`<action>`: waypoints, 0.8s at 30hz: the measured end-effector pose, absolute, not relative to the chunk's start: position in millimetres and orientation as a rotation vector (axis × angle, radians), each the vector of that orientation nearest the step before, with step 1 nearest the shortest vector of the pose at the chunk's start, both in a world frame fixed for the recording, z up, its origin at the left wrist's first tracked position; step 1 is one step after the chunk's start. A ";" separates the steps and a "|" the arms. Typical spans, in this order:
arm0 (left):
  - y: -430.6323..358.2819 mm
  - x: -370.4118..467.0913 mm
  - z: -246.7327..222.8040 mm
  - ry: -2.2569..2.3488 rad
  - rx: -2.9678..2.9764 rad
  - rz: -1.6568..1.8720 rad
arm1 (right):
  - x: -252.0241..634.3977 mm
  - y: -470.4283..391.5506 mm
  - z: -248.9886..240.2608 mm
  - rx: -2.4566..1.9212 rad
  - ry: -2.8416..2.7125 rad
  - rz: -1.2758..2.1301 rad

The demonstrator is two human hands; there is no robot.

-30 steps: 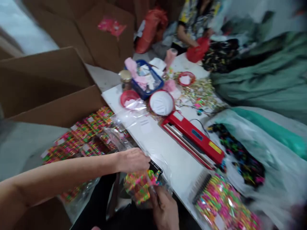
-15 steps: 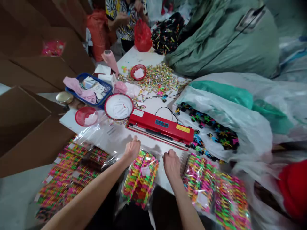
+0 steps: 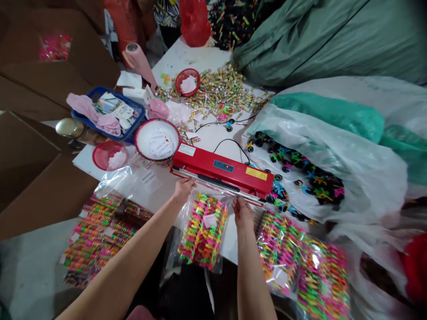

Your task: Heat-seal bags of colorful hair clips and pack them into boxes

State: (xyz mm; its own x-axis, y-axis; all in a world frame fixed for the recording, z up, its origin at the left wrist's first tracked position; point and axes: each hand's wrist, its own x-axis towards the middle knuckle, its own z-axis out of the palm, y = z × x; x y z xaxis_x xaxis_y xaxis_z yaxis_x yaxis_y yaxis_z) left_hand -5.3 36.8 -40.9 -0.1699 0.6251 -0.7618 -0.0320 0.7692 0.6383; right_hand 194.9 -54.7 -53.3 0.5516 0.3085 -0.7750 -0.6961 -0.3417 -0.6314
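1. The clear, glossy plastic bag packed with rows of small multicoloured plastic pieces (image 3: 204,233) lay between the two forearms at the near edge of the table, a white label showing through its film. It was a flattish, roughly rectangular packet with a lumpy, ridged surface.
2. Its long axis ran away from the person, the far end leaning slightly right; loose, flat film at that end pointed to the sealer, and the near end reached past the table edge, above dark clothing.
3. The left hand (image 3: 184,187) had its fingers bent and drawn together on the film's left corner, against the sealer's front.
4. The right hand (image 3: 243,211) pinched the right corner, fingers curled with little gap, so the film stretched between both hands.
5. Just beyond was the long, hard-edged red box-shaped sealer (image 3: 223,169), set crosswise to the bag, with a pale metal strip and black handle along its front.
6. The smooth white table (image 3: 160,186) was bare left of the left hand; to the right of the bag only a narrow strip separated it from two similar shiny filled packets (image 3: 278,253).
7. Past the sealer's left end stood a round white tray with a red rim (image 3: 145,138); rightward spread a crumpled, translucent white plastic sack (image 3: 367,146).
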 end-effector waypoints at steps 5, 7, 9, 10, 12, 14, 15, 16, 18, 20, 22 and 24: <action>25.7 -8.8 -23.9 1.631 0.220 0.989 | 179.6 -66.9 -40.8 -1.548 0.188 0.834; 21.0 -14.4 -13.7 1.704 0.400 1.015 | 176.4 -78.1 -29.3 -1.682 -0.069 0.728; 23.3 -16.5 -2.8 1.807 0.826 0.915 | 172.5 -79.8 -16.0 -1.870 -0.550 0.652; 28.1 -15.6 2.4 1.861 1.074 0.793 | 169.7 -76.1 -10.2 -1.935 -0.858 0.635; 43.6 -10.4 10.5 1.966 1.454 0.421 | 162.6 -62.9 -2.9 -1.982 -1.452 0.592; 61.8 -2.6 14.8 2.017 1.589 0.028 | 155.4 -49.4 -2.2 -1.985 -1.846 0.517; 69.7 1.4 15.6 2.019 1.605 -0.112 | 152.6 -44.8 -3.6 -1.991 -1.964 0.476; 76.2 4.9 15.5 2.007 1.619 -0.204 | 150.7 -42.1 -5.5 -1.999 -2.041 0.435; 84.2 9.9 14.0 1.971 1.656 -0.285 | 149.4 -41.5 -8.8 -1.992 -2.129 0.383; 87.8 11.6 11.4 1.954 1.666 -0.303 | 150.6 -44.0 -10.0 -1.981 -2.164 0.380; 89.6 12.8 10.0 1.967 1.599 -0.267 | 152.7 -46.8 -10.1 -1.969 -2.150 0.414; 89.4 19.7 14.0 1.990 1.471 -0.150 | 155.0 -49.1 -11.5 -1.948 -2.105 0.468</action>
